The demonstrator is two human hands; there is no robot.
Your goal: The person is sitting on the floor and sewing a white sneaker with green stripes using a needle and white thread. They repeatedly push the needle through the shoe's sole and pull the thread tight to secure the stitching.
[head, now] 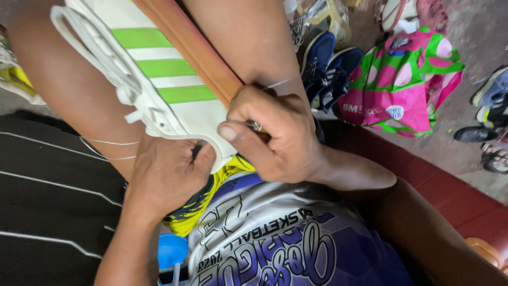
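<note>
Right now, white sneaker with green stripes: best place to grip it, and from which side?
Grip the white sneaker at the heel collar, coming from the open heel end at the bottom. The left hand already reaches into that opening. The right hand presses on the tan sole edge, so that side is taken, and loose laces clutter the other side.

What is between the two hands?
The heel of the white shoe lies between the left hand and right hand, in the head view.

knees (69, 85) flank shoe (174, 90); floor bag (402, 79) right
</note>
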